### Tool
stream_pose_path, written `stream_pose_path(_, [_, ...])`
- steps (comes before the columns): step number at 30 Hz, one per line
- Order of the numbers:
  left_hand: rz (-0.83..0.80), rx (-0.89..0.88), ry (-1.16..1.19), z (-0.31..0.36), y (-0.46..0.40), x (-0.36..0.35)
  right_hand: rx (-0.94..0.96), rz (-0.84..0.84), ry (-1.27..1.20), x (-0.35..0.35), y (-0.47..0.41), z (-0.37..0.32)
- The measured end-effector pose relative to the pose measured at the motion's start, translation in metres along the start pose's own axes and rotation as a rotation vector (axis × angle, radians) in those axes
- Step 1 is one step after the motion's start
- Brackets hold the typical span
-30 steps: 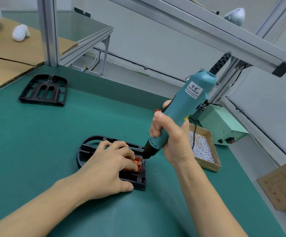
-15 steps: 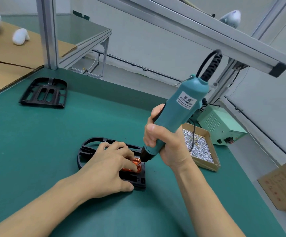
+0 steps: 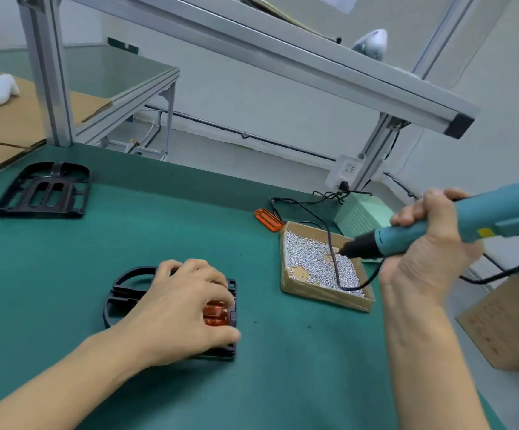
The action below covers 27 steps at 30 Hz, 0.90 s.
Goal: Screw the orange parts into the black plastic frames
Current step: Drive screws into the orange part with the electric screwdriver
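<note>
We work on a green bench mat point(image 3: 128, 237) under an aluminium rail point(image 3: 283, 54). Two black frames lie on it. The far frame point(image 3: 42, 190) sits at the back left, well apart from both hands and bare of any orange part. The near frame point(image 3: 128, 293) lies in front of us, its rounded end to the left and its square end to the right.

A cardboard box of screws point(image 3: 317, 265) stands to the right of the near frame, between it and the pale green power unit point(image 3: 360, 212). A spare orange part point(image 3: 268, 220) lies just behind the box.

The relation that governs the next move: the seated orange part point(image 3: 216, 313) lies down and to the left of the screwdriver point(image 3: 407, 235), whose long axis runs nearly level, tip pointing left over the box. We judge that the tip is collecting a screw; whether one is on it cannot be told.

Our right hand point(image 3: 432, 243) is wrapped closed around the screwdriver. Our left hand point(image 3: 183, 305), the nearer to the part, lies spread and pressed flat on the near frame, fingers partly covering the seated orange part.
</note>
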State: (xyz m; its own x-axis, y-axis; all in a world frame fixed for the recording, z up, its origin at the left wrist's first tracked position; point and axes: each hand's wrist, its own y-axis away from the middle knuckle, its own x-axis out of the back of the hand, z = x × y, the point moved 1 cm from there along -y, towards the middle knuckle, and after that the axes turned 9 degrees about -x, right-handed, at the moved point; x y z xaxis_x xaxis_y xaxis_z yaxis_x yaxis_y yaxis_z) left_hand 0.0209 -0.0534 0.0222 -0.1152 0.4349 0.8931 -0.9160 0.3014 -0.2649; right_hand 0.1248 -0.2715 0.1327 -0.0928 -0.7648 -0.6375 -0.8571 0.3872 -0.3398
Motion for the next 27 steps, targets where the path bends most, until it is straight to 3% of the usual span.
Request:
stream_pose_path(5, [0.158,-0.041,-0.007,0.024,-0.089,0.007,-0.051,0.053,0.047,0.025,0.001,0.010])
stream_pose_path(12, [-0.072,-0.050,-0.067,0.052,-0.178,-0.039,-0.051,0.056,0.094,0.039,0.005,0.016])
stream_pose_path(27, [-0.218,-0.039,-0.195,0.057,-0.196,-0.067,-0.055,0.055,0.132,0.052,0.003,0.016])
